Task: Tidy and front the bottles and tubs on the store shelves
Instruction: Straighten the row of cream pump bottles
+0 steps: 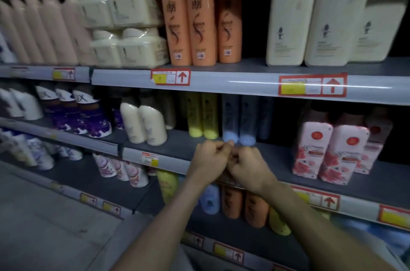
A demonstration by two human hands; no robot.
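My left hand (209,157) and my right hand (248,163) are curled into loose fists, side by side and nearly touching, at the front edge of the middle shelf (277,155). Neither holds a bottle. Just behind their knuckles stand two blue bottles (238,119) on their caps, with two yellow bottles (203,115) to their left. Cream bottles (144,124) stand further left. Orange bottles (190,24) line the top shelf above.
Pink flowered packs (332,148) sit at the right of the middle shelf. Big cream bottles (310,19) and wrapped cream tubs (124,22) fill the top shelf. Purple bottles (88,115) stand at left. The lower shelf holds orange and yellow bottles (244,204) under my forearms.
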